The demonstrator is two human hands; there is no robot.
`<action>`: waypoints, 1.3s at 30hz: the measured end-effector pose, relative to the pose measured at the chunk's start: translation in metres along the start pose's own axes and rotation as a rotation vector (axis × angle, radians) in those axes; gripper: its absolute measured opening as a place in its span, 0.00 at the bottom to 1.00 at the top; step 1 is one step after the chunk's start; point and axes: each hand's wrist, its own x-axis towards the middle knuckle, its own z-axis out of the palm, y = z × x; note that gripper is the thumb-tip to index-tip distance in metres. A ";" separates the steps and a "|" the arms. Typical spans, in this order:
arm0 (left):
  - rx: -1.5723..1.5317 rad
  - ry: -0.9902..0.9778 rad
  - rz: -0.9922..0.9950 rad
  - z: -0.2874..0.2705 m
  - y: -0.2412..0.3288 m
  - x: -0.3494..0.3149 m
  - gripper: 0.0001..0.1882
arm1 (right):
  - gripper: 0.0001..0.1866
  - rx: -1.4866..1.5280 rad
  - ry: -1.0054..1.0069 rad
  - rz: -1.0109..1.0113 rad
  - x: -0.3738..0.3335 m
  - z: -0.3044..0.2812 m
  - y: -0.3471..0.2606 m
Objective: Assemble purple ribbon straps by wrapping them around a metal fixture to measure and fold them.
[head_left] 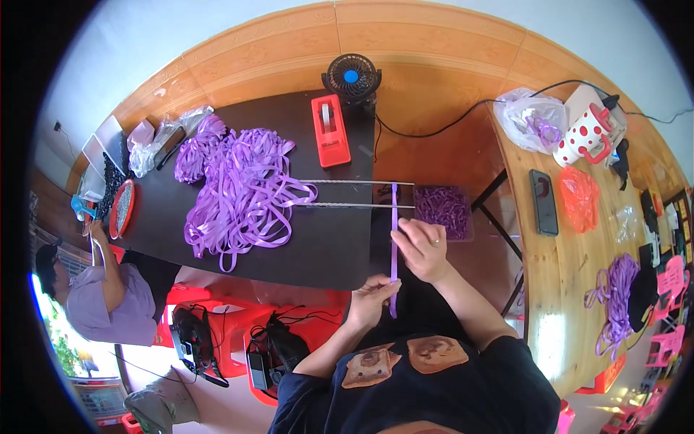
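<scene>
From where I stand, the person's left grip (pixel 370 298) has a purple ribbon (pixel 395 218) pinched between thumb and finger, close to its near end, which hangs toward the lap. The right grip (pixel 424 249) has its fingertips at the strip farther up; I can't tell whether they're closed on it. The ribbon's long axis runs straight out from the body, its far end lying across two twisted metal rods (pixel 361 205) at right angles. Those point rightward past the edge of the dark table (pixel 332 253), toward a clear bin (pixel 470 230) of purple snippets. Leftward, a loose ribbon heap (pixel 246 188) covers their other ends.
</scene>
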 end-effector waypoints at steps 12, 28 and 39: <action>-0.275 -0.054 -0.014 0.002 0.009 -0.009 0.05 | 0.14 -0.034 -0.028 -0.165 0.004 -0.014 -0.024; -0.204 -0.084 -0.172 0.000 -0.022 0.054 0.14 | 0.06 1.006 -0.180 0.865 0.125 0.029 0.092; -0.053 0.146 0.254 0.035 -0.014 0.130 0.15 | 0.07 1.320 -0.284 1.301 0.076 0.102 0.129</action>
